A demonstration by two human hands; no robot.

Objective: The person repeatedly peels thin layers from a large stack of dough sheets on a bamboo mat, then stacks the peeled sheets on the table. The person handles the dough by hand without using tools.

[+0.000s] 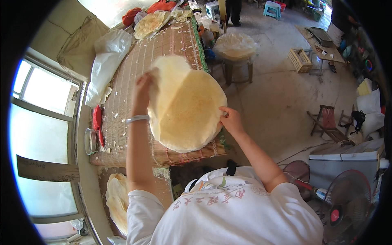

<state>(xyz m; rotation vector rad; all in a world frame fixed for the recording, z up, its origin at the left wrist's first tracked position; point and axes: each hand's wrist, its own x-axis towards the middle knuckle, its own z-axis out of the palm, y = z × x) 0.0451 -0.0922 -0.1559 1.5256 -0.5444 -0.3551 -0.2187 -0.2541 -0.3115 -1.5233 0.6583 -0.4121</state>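
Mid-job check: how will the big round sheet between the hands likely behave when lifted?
The round sheet looks thin and broad, so probably light for its size. A fold or overlap near the left hand suggests it may flop. Pale scraps on the mat hint its edge could flake.

it looks like a small food workshop: thin round flatbreads (pixel 150 25) lie at the far end of a long slatted mat (pixel 175 44) scattered with pale flakes, and another large round (pixel 190 110) is held above it. a worn grey floor (pixel 269 106), a wooden crate (pixel 300 61), a plastic stool (pixel 272 8), a folding chair (pixel 328 117) and a large fan (pixel 335 215) suggest a plain working room.
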